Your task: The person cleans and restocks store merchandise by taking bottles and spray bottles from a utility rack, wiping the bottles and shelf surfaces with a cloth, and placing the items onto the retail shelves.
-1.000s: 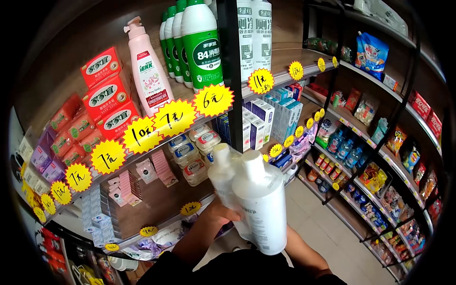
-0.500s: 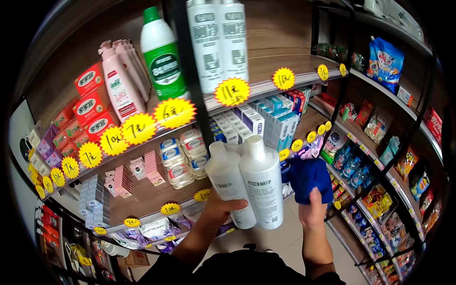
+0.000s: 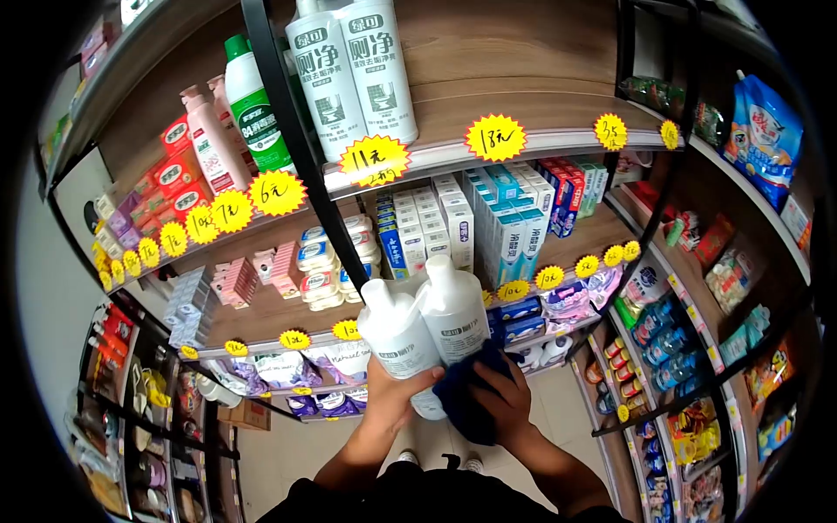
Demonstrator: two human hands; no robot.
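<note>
The head view shows two bare hands at chest level in front of a shop shelf unit. The left hand (image 3: pixel 394 390) is wrapped around the lower part of a white toilet-cleaner bottle (image 3: pixel 394 336), its thumb lying across the front; the other fingers are hidden, so I cannot tell whether they also reach the matching second bottle (image 3: pixel 453 309) close against it. Both bottles lean slightly to the left, caps uppermost, just out from the front edge of the lower shelf (image 3: pixel 571 248). The right hand (image 3: pixel 506 397) has its fingers curled over a bunched dark blue cloth (image 3: pixel 469 397), which overlaps the bottom of the second bottle, near the left thumb.

On the upper shelf (image 3: pixel 514 100), two more white toilet-cleaner bottles (image 3: pixel 353 78) stand upright at the left end, beside the black upright (image 3: pixel 324 200), with an 11元 price tag (image 3: pixel 375 160) on the front edge below them. Beyond that post are a green-capped disinfectant bottle (image 3: pixel 261 118) and a pink pump bottle (image 3: pixel 212 148). Toothpaste boxes (image 3: pixel 514 218) line the lower shelf, and packs of soap (image 3: pixel 318 261) sit to the left of the post's lower end.
</note>
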